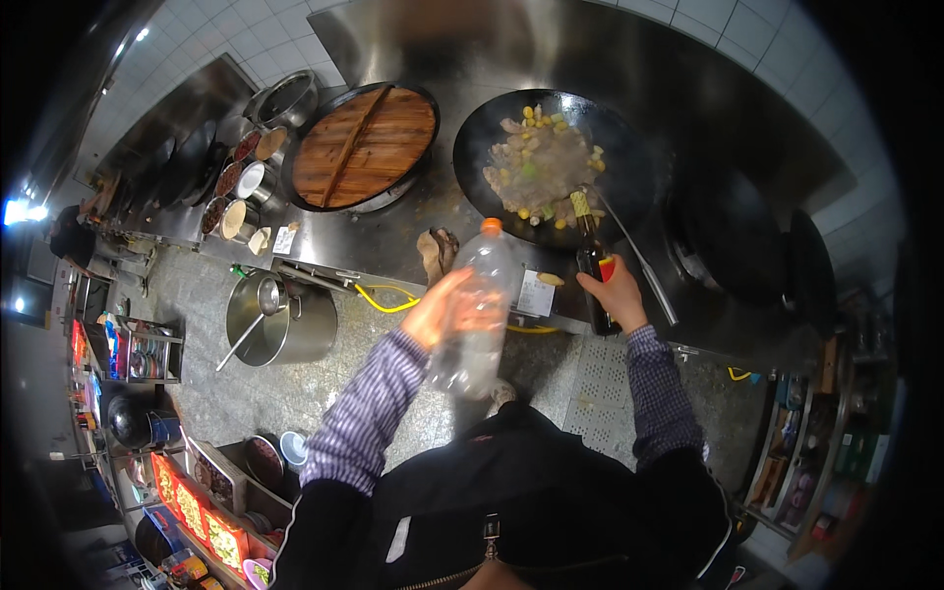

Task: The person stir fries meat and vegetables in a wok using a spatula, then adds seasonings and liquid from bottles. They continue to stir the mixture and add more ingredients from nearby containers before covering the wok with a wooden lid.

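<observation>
My left hand [438, 310] grips a large clear plastic bottle [483, 317] with an orange cap, held upright in front of the stove counter. In my right hand [616, 295] is a dark glass bottle [590, 254] with gold foil around its neck. That neck points at the near rim of a big black wok [627, 147]. Steam rises from the wok, where meat pieces [542, 166] lie among yellow and green chunks. A long-handled metal utensil [641, 258] rests over the wok's rim, its head hidden among the food.
A wooden lid [365, 147] covers another wok to the left. Seasoning pots [236, 220] line the counter beyond it. A cloth [436, 251] and a paper slip [535, 293] lie along the front edge. A steel stockpot [317, 332] with a ladle [271, 296] stands below. Another person [81, 240] is far left.
</observation>
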### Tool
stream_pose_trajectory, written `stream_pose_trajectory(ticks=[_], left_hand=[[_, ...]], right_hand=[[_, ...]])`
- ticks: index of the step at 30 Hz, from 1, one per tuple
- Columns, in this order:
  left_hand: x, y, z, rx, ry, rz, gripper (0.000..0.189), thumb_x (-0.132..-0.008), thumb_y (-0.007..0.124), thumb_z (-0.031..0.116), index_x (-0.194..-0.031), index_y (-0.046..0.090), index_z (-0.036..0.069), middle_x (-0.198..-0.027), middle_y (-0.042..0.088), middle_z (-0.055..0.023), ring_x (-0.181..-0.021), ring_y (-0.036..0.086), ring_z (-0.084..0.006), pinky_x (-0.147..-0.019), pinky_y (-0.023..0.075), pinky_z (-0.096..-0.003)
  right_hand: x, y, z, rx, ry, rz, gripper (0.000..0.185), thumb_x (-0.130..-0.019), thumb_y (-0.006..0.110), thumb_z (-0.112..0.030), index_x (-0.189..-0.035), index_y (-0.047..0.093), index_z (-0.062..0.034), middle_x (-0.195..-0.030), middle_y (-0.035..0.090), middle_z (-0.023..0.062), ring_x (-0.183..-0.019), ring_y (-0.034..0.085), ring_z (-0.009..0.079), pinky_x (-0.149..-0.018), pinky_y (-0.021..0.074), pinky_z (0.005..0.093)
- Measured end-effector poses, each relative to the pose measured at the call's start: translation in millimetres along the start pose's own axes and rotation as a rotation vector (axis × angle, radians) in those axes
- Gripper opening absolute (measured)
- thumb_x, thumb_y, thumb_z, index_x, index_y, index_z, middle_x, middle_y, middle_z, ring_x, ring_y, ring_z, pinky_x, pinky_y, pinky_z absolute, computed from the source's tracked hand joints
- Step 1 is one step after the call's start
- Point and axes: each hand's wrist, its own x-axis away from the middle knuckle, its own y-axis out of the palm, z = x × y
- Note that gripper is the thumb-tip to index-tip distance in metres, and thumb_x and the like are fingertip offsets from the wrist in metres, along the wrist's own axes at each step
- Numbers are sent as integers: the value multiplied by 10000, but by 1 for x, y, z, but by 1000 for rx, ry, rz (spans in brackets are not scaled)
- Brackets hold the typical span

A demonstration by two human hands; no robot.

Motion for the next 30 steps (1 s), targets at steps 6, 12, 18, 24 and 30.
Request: stream_pose_trajectory(ticks=[6, 12, 18, 24, 30], left_hand=[[-96, 43, -18, 220, -122, -19, 567, -942, 619, 384, -1346, 464, 17, -1245, 586, -203, -1095, 600, -366, -934, 505, -512], [-123, 47, -29, 386, -184, -99, 467, -963, 588, 318, -1319, 520, 23, -1187, 630, -187, -1092, 616, -340, -929, 520, -485], [-129, 49, -36, 338, -189, -30, 529, -946, 616, 323, -1353, 478, 16, -1244, 602, -206, -1144, 596, -374, -983, 488, -528], [-119, 76, -54, 82, -193, 51, 617, -918, 665, 353, -1376, 441, 5, -1280, 583, -217, -1118, 609, -411, -974, 497, -532], [-71, 77, -45, -862, 338, 197, 860, -805, 799, 359, -1437, 351, -12, -1254, 602, -224, -1110, 627, -354, -973, 500, -426]], right_hand=[[27, -8, 19, -158, 18, -23, 733, -760, 783, -466, -1261, 498, -13, -1092, 676, 194, -1012, 658, 367, -858, 516, 426], [47, -19, 33, -270, 56, 21, 648, -759, 812, -388, -1202, 518, -17, -1031, 684, 165, -945, 675, 332, -821, 523, 407], [53, -24, 37, -330, 67, 40, 595, -760, 818, -359, -1153, 536, -13, -993, 687, 158, -906, 683, 316, -796, 528, 399], [59, -22, 36, -452, 60, 41, 537, -782, 818, -279, -1148, 535, -5, -980, 684, 119, -871, 674, 215, -769, 531, 340], [65, -5, 44, -698, -6, 87, 412, -847, 767, -99, -1178, 533, -25, -1016, 645, 38, -887, 609, 122, -794, 505, 269]])
